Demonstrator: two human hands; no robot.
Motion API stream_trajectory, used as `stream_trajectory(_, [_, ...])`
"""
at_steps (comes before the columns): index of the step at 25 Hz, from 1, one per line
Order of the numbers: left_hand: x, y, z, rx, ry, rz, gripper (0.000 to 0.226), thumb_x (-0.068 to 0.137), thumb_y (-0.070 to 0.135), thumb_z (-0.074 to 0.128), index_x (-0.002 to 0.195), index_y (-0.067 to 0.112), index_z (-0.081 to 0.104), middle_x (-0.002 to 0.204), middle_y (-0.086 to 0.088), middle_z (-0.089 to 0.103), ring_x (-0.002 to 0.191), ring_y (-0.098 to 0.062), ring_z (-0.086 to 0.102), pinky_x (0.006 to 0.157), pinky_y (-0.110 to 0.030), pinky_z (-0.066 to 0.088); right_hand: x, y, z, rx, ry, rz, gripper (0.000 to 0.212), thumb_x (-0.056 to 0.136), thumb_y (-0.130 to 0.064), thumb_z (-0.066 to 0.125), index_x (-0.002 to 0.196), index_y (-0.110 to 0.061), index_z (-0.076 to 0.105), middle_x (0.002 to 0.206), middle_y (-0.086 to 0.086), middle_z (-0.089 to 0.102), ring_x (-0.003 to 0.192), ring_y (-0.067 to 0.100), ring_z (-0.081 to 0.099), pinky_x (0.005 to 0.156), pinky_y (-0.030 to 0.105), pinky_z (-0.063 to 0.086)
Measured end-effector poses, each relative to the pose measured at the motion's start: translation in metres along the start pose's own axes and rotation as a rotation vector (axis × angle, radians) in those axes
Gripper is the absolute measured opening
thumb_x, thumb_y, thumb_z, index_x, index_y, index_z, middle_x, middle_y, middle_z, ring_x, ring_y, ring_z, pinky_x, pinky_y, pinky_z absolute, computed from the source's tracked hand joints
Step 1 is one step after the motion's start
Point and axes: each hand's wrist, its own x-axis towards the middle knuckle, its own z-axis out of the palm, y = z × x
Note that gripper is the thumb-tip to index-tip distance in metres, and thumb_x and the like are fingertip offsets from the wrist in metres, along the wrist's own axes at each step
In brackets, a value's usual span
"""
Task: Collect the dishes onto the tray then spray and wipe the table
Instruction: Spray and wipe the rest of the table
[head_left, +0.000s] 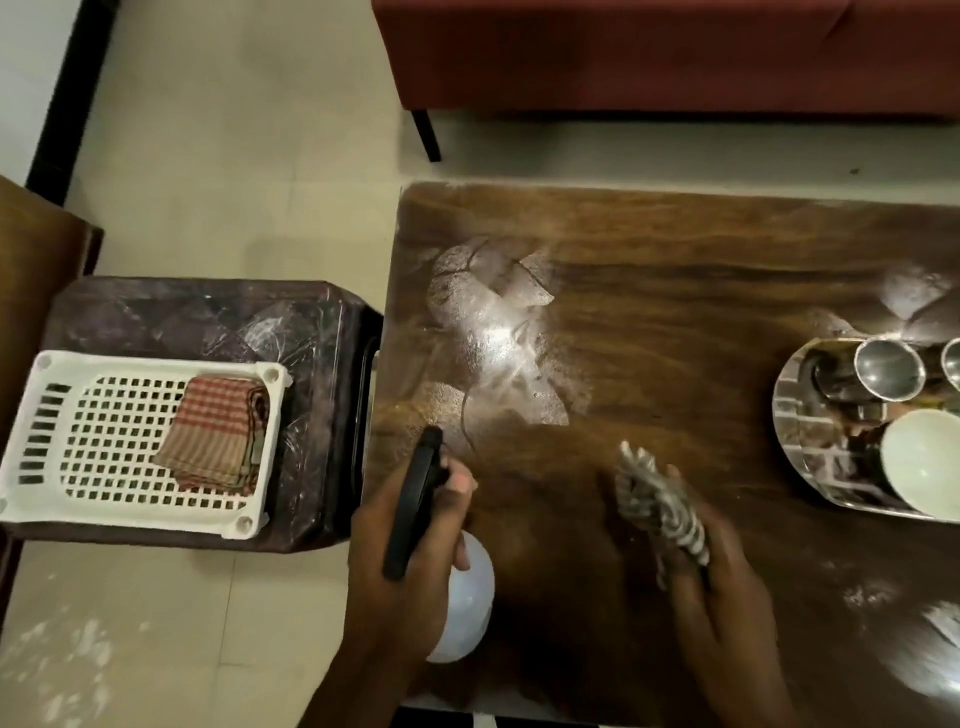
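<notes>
Left hand (410, 551) curls round the black trigger head of a white spray bottle (460, 608), nozzle aimed away from the person across the wooden table (701, 291); right hand (727, 577) grips a bunched striped cloth (657, 499) low over the near part of the tabletop. Motion blur hides whether the fabric touches the wood. A pale, misted wet patch (493, 338) glistens on the table's left half, directly ahead of the nozzle and ahead-left of the cloth. The dishes appear gathered already: 2 steel cups (889, 370) and a white bowl (922, 465) sit on a shiny metal tray (802, 447) at the table's right side, well apart from both hands. Spraying looks to be under way or just finishing, with wiping the likely next step. That step turns on 1 relation: the cloth's long axis runs from the right hand diagonally forward and left, its free end pointing toward the wet patch, so the cloth hand would need to travel forward and left to reach it, while the bottle hand sits just beside that path. At far left, a white plastic basket (62, 447) holding a folded checked cloth (218, 431) rests on a dark stool (311, 322); a red sofa (675, 52) lines the far side of the floor.
</notes>
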Motion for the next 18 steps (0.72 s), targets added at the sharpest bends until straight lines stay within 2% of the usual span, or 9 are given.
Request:
stream_trajectory(1, [0.018, 0.007, 0.006, -0.01, -0.03, 0.021, 0.019, 0.094, 0.041, 0.066, 0.087, 0.025, 0.075, 0.062, -0.016, 0.062, 0.045, -0.021, 0.058, 0.055, -0.041, 0.053, 0.027, -0.004, -0.002, -0.025, 0.078, -0.067, 0.065, 0.103, -0.019, 0.055, 0.158, -0.048, 0.042, 0.157, -0.028, 0.052, 0.137, -0.009, 0.052, 0.107, 0.004, 0.037])
stream_trajectory(3, [0.045, 0.013, 0.018, 0.033, -0.081, 0.03, 0.022, 0.096, 0.041, 0.066, 0.084, 0.024, 0.072, 0.054, -0.01, 0.059, 0.044, -0.024, 0.057, 0.054, -0.05, 0.053, 0.084, -0.008, 0.001, -0.105, 0.164, -0.122, 0.064, 0.106, -0.008, 0.05, 0.165, -0.027, 0.037, 0.169, -0.005, 0.043, 0.152, 0.013, 0.045, 0.121, 0.024, 0.037])
stream_trajectory(5, [0.072, 0.016, 0.027, 0.072, -0.102, 0.009, 0.022, 0.099, 0.037, 0.068, 0.081, 0.024, 0.07, 0.05, -0.008, 0.058, 0.043, -0.019, 0.058, 0.058, -0.048, 0.055, 0.138, -0.006, 0.014, -0.122, 0.185, -0.119, 0.063, 0.107, -0.003, 0.049, 0.166, -0.019, 0.036, 0.173, 0.002, 0.036, 0.16, 0.02, 0.033, 0.129, 0.045, 0.034])
stream_trajectory(6, [0.085, 0.016, 0.031, 0.076, -0.101, -0.013, 0.023, 0.099, 0.037, 0.068, 0.081, 0.022, 0.07, 0.051, -0.008, 0.06, 0.042, -0.017, 0.057, 0.059, -0.044, 0.056, 0.162, -0.003, 0.022, -0.124, 0.172, -0.087, 0.062, 0.107, -0.001, 0.05, 0.166, -0.017, 0.037, 0.173, 0.003, 0.034, 0.162, 0.02, 0.028, 0.13, 0.049, 0.032])
stream_trajectory(11, [0.12, 0.019, 0.045, 0.119, -0.111, -0.051, 0.028, 0.098, 0.038, 0.067, 0.079, 0.017, 0.07, 0.062, -0.013, 0.067, 0.041, -0.017, 0.058, 0.057, -0.044, 0.056, 0.219, -0.014, 0.063, -0.323, 0.038, -0.003, 0.062, 0.109, -0.018, 0.053, 0.168, -0.02, 0.033, 0.179, 0.007, 0.016, 0.167, 0.027, 0.004, 0.136, 0.046, 0.009])
stream_trajectory(13, [0.127, 0.016, 0.046, 0.102, -0.113, -0.056, 0.022, 0.099, 0.036, 0.066, 0.083, 0.021, 0.071, 0.07, -0.015, 0.071, 0.042, -0.018, 0.057, 0.052, -0.041, 0.053, 0.219, -0.015, 0.069, -0.456, -0.078, -0.179, 0.065, 0.109, -0.022, 0.051, 0.17, -0.022, 0.027, 0.179, 0.006, 0.012, 0.167, 0.027, 0.002, 0.135, 0.042, 0.006])
stream_trajectory(15, [0.13, 0.016, 0.043, 0.063, -0.129, -0.044, 0.019, 0.097, 0.037, 0.066, 0.086, 0.022, 0.071, 0.076, -0.02, 0.071, 0.044, -0.028, 0.057, 0.049, -0.045, 0.052, 0.238, -0.016, 0.057, -0.616, -0.205, -0.355, 0.065, 0.111, -0.029, 0.046, 0.171, -0.023, 0.022, 0.179, 0.004, 0.012, 0.167, 0.025, 0.005, 0.135, 0.042, 0.008])
stream_trajectory(16, [0.13, 0.016, 0.041, 0.06, -0.133, -0.04, 0.021, 0.095, 0.039, 0.066, 0.086, 0.021, 0.071, 0.078, -0.022, 0.07, 0.05, -0.037, 0.059, 0.049, -0.051, 0.053, 0.257, -0.02, 0.051, -0.652, -0.179, -0.369, 0.065, 0.111, -0.03, 0.044, 0.171, -0.022, 0.021, 0.179, 0.006, 0.013, 0.166, 0.026, 0.007, 0.135, 0.043, 0.009])
stream_trajectory(18, [0.132, 0.015, 0.033, 0.061, -0.135, -0.04, 0.025, 0.093, 0.042, 0.065, 0.085, 0.019, 0.07, 0.078, -0.023, 0.067, 0.058, -0.044, 0.06, 0.053, -0.061, 0.053, 0.3, -0.039, 0.055, -0.601, -0.043, -0.194, 0.064, 0.112, -0.026, 0.044, 0.17, -0.015, 0.022, 0.179, 0.012, 0.016, 0.166, 0.032, 0.008, 0.134, 0.045, 0.007])
